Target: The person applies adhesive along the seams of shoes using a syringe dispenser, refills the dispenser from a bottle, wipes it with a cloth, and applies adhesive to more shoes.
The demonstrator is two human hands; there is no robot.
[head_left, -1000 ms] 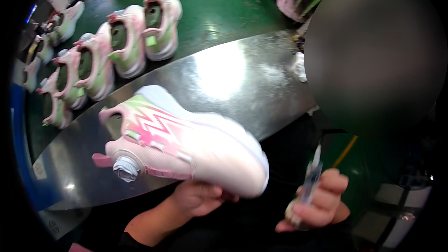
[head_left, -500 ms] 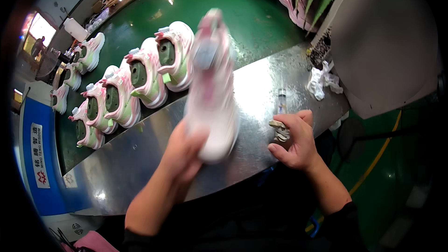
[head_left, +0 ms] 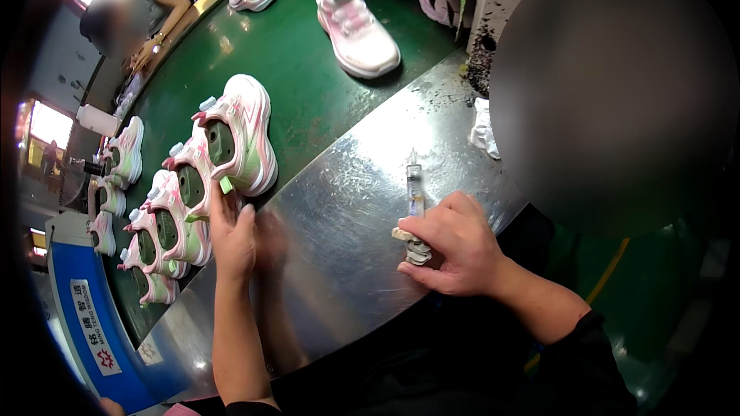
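Pink-and-white dial sneaker [head_left: 253,131] is standing at the right-hand end of a slanting row on the green surface [head_left: 304,115], heel toward the person, toe pointing away. Its green heel tab [head_left: 225,184] is sitting right by the fingers of the left hand [head_left: 233,239]. That grip is looking loosely curved, thumb standing apart; the fingertips are hiding behind the heel, so I cannot tell whether they are pressing on it.

Step in hand, by my reading: getting hold of this sneaker at the heel. Lifting it would be calling for a firm hold low on the heel and care around the neighbouring sneaker [head_left: 190,183], which is crowding in just beside it.

Right hand [head_left: 459,246] is clasping a clear syringe [head_left: 415,185], tip pointing away, over the steel desk [head_left: 339,270]. A pale lump [head_left: 418,251] is showing at its near end (wadding or residue, hard to say).

Farther out, a lone sneaker [head_left: 358,35] is standing well apart; crumpled white paper [head_left: 483,131] is lying toward the right; a co-worker's arm [head_left: 173,18] is resting beyond the far edge.
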